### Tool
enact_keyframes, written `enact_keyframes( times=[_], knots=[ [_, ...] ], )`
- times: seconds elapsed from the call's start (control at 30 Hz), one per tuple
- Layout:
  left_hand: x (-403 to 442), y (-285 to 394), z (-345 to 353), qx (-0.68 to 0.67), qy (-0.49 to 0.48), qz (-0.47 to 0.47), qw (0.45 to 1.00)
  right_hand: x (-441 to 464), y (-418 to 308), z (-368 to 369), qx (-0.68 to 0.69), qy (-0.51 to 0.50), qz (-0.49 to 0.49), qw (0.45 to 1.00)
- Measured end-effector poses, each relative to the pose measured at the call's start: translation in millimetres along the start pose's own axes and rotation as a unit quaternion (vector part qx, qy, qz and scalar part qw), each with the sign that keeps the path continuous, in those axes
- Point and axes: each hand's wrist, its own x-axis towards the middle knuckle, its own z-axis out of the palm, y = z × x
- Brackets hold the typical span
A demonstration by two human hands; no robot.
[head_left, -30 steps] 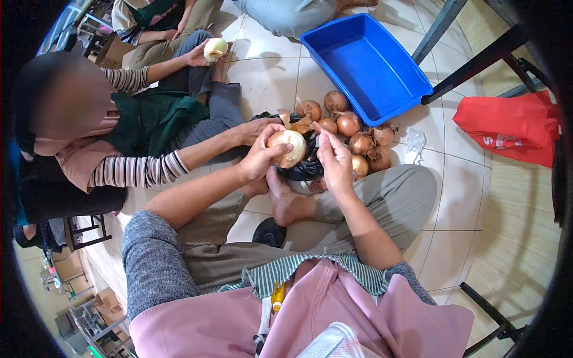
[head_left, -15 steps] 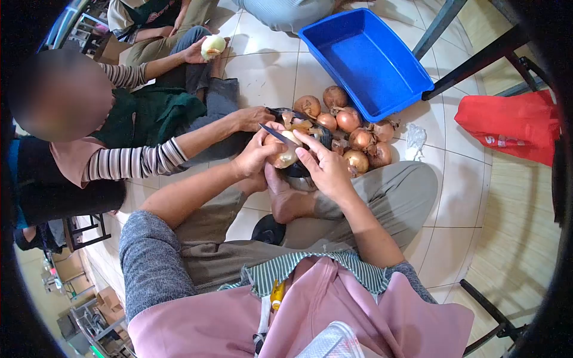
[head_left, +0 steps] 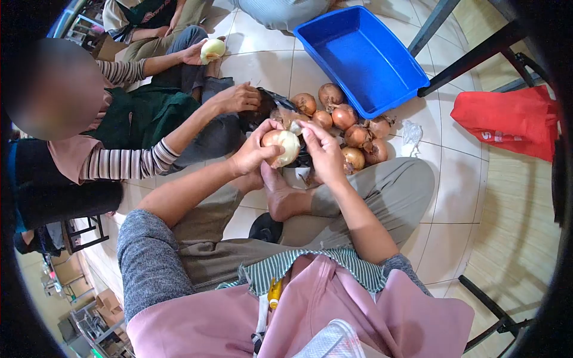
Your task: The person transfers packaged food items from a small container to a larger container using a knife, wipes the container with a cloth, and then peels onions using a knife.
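Note:
My left hand (head_left: 258,152) is wrapped round a partly peeled onion (head_left: 289,147); brown skin covers its left side and pale flesh shows on the right. Just right of it, my right hand (head_left: 324,152) has thumb and fingers pinched together at a small pale piece (head_left: 295,127) that I cannot make out clearly. The knife blade is not distinguishable. Beneath both hands lies a black plastic bag (head_left: 276,97) with loose brown onion skins (head_left: 283,117), partly hidden by my hands.
Several unpeeled onions (head_left: 343,116) are heaped right of the bag. Behind them stands a blue basin (head_left: 364,59). A crumpled clear plastic piece (head_left: 411,137) lies on the tiles near a red bag (head_left: 507,122). At left, a co-worker's hand (head_left: 194,52) holds a peeled onion (head_left: 212,51); their other hand (head_left: 239,97) is beside the black bag.
The dark knife blade seen across the onion no longer shows. My right hand has moved slightly off the onion, now pinched. The co-worker's nearer hand has lifted back from the bag.

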Motion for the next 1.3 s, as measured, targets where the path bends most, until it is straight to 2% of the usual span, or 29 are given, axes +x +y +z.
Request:
enact_keyframes(
  times=[0.1,0.13,0.2,0.23,0.27,0.33,0.37,0.43,0.57,0.67,0.8,0.9,1.0,1.03,1.13,1.3],
  knots=[
    [-7,8,6,0.050,-0.033,0.010,0.998,23,27,-7,0.076,0.005,0.109,0.991],
    [-8,8,6,0.050,-0.028,0.021,0.998,30,35,-6,0.123,0.000,0.093,0.988],
    [-6,7,3,0.049,-0.018,0.043,0.998,33,49,0,0.114,-0.041,0.178,0.977],
    [-5,4,0,0.030,-0.008,0.053,0.998,34,63,7,0.061,-0.050,0.211,0.974],
    [-5,7,-2,0.038,-0.001,0.057,0.998,32,91,17,0.118,-0.051,0.189,0.973],
    [-5,13,-8,0.055,0.016,0.064,0.996,30,56,15,0.102,-0.110,0.273,0.950],
    [-3,8,-14,0.051,0.020,0.082,0.995,28,42,14,0.101,-0.095,0.277,0.951],
    [-1,5,-19,-0.002,0.063,0.045,0.997,25,19,9,0.097,-0.066,0.284,0.952],
    [0,7,-14,-0.115,0.123,0.000,0.986,15,-18,9,0.127,-0.083,0.215,0.965],
    [2,1,-14,-0.170,0.128,-0.025,0.977,5,-1,30,0.064,-0.030,0.039,0.997],
    [3,-4,-16,-0.180,0.094,-0.033,0.979,8,7,32,0.049,-0.030,0.076,0.995],
    [-2,32,4,-0.071,0.080,-0.185,0.977,6,-2,25,0.007,-0.001,0.047,0.999],
    [-6,24,6,-0.048,0.022,-0.219,0.974,9,14,22,0.001,-0.003,0.047,0.999],
    [-4,16,6,-0.022,0.069,-0.200,0.977,9,11,17,-0.022,-0.033,0.070,0.997],
    [6,2,-10,0.081,0.105,-0.167,0.977,-2,-19,10,-0.180,0.019,-0.034,0.983],
    [6,19,-8,0.093,0.051,-0.111,0.988,-10,-46,2,-0.218,-0.063,-0.104,0.968]
  ],
)
